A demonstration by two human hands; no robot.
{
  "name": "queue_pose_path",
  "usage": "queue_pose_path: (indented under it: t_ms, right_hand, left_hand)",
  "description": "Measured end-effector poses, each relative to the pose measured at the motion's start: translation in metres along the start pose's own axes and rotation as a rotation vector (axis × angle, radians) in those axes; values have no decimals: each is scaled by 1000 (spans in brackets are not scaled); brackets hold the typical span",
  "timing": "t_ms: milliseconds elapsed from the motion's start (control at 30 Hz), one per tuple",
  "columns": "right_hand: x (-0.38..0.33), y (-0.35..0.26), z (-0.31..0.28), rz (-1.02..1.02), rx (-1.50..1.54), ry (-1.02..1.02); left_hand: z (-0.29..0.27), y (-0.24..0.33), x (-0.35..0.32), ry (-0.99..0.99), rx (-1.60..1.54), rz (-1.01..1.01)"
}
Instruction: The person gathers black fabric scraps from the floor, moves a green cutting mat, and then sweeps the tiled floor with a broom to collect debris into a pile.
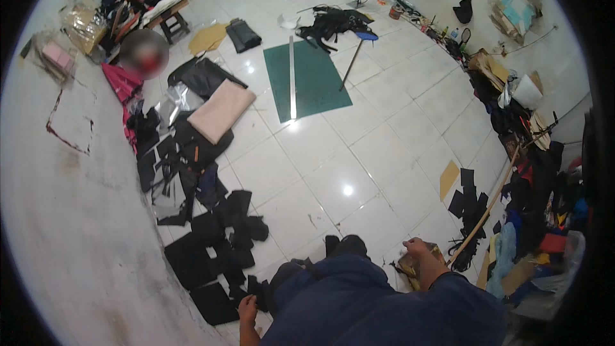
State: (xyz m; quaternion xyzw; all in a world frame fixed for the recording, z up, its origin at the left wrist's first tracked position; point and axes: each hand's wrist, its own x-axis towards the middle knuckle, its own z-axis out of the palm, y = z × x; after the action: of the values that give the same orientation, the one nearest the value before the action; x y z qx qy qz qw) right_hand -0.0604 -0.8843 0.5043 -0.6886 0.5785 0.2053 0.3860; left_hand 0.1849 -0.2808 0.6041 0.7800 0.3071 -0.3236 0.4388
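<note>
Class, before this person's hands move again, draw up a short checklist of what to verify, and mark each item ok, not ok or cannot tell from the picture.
1. Right hand has hold of the small brownish object: cannot tell; it rests on it, grip unclear.
2. Left hand is free: cannot tell; it sits by the black fabric pieces, fingers partly hidden.
3. Floor ahead unobstructed: ok; bare white tiles lie in front.
4. Long wooden stick is apart from the right hand: ok.
5. Green cutting mat within reach: not ok; it lies far across the floor.
</note>
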Motion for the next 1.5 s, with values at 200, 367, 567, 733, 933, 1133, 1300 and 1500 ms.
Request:
queue_pose_path:
  t_ms: [200, 367, 567, 733, 933, 1133, 1300, 1500]
  right_hand:
    - [73, -152, 42, -106, 100, -78]
    - [71, -328, 61, -411, -75, -229]
    - [116, -452, 40, -325, -118, -308]
    - [180, -550, 32, -293, 12, -189]
    - [306, -660, 79, -295, -45, -335]
    - [538, -716, 201, -473, -192, -328]
    - [703, -804, 311, -581, -138, 74]
    - [764, -859, 338, -289, -162, 111]
  left_hand:
    - [1, 77, 88, 11, 285, 67]
    - [12, 185, 148, -23, 495, -68]
    - [53, 349, 265, -183, 558, 196]
    - [145, 496, 327, -219, 233, 251]
    - [286, 549, 408, -346, 258, 75]
    - [459, 565, 577, -417, 268, 6]
    - [566, 573, 744, -253, 291, 30]
    - [656, 593, 836, 257, 506, 336]
